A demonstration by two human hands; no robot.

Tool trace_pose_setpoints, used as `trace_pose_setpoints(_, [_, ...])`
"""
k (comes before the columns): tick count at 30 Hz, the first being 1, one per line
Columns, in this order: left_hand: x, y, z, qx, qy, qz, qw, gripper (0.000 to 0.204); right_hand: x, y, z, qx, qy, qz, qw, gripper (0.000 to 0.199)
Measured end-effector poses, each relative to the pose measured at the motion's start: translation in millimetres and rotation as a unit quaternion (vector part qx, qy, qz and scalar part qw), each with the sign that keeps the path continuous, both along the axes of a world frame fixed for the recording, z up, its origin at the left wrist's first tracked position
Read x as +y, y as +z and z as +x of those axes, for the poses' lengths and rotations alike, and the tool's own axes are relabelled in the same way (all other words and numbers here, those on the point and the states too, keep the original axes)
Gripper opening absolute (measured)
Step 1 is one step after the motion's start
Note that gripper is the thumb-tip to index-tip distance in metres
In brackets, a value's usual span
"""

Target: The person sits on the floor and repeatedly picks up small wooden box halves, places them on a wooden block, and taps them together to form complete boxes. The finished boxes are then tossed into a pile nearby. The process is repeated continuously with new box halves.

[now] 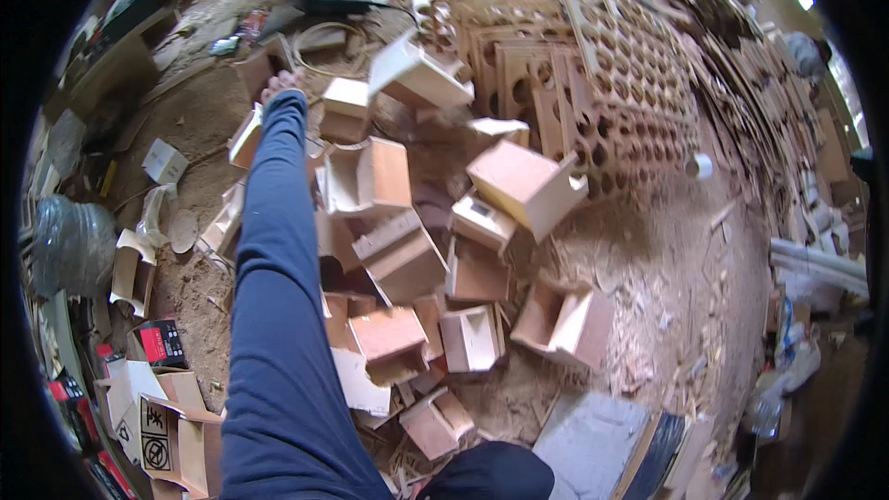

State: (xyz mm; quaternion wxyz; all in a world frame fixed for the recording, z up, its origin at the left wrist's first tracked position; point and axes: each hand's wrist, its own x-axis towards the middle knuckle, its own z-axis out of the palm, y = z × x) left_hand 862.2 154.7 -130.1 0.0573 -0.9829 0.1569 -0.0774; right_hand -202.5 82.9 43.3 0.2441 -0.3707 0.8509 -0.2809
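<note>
Brown open-sided wooden box [252, 76], found on the debris-strewn earthy floor [671, 264] at the upper left, is the piece your left hand [281, 85] has reached; the hand is at its near right edge, below the dark opening. Your fingers appear bent toward that edge, but at this size you cannot tell whether they pinch the panel or merely rest against it; your right hand is out of view. Judged by its thin panels and hollow form, expect the box to be light for its bulk and stiff, with no give in the walls. Its surface looks dry and matt, so slipping seems a minor concern, though dust could reduce your grip. Likely weak points are the corner joints and any thin free edge, which might chip or open if twisted. Recommended hold: one wall, thumb inside the opening and fingers flat outside, close to a corner; check for splinters. Note the clearances: a pale-edged wooden box [244, 139] lies just below your hand, a cream-and-tan block-shaped wooden box [346, 109] stands near on the right, and a looped yellowish cable [326, 26] lies beyond.
</note>
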Motion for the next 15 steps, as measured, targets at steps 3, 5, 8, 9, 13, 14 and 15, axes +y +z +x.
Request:
trace_pose_setpoints(3, [1.7,18.4,-0.8,0.081,0.164,-0.371,0.910,0.031,20.3,1.0,-31.0,-0.046,-0.054,-0.016,0.997,0.054])
trace_pose_setpoints(5, [5.8,57.1,-14.5,-0.099,0.011,-0.331,0.938,0.030,30.3,-4.4,-59.2,-0.083,-0.097,-0.036,0.991,0.056])
trace_pose_setpoints(8, [7.0,135.2,-74.3,-0.220,-0.186,-0.281,0.915,0.029,33.0,-25.0,-106.0,-0.038,-0.041,-0.040,0.998,0.061])
trace_pose_setpoints(9, [8.2,161.5,-103.6,-0.207,-0.196,-0.280,0.917,0.028,32.4,-32.5,-119.8,-0.013,-0.012,-0.039,0.999,0.063])
trace_pose_setpoints(13, [11.2,235.6,-234.3,-0.149,-0.464,-0.468,0.737,0.026,32.2,-52.9,-155.2,-0.082,0.000,-0.074,0.994,0.063])
trace_pose_setpoints(14, [4.9,240.1,-265.0,-0.046,-0.497,-0.531,0.685,0.028,31.4,-55.2,-159.1,-0.097,-0.002,-0.083,0.992,0.063])
trace_pose_setpoints(15, [-0.6,241.8,-293.3,0.074,-0.501,-0.581,0.637,0.031,30.7,-58.8,-160.5,-0.103,-0.004,-0.087,0.991,0.063])
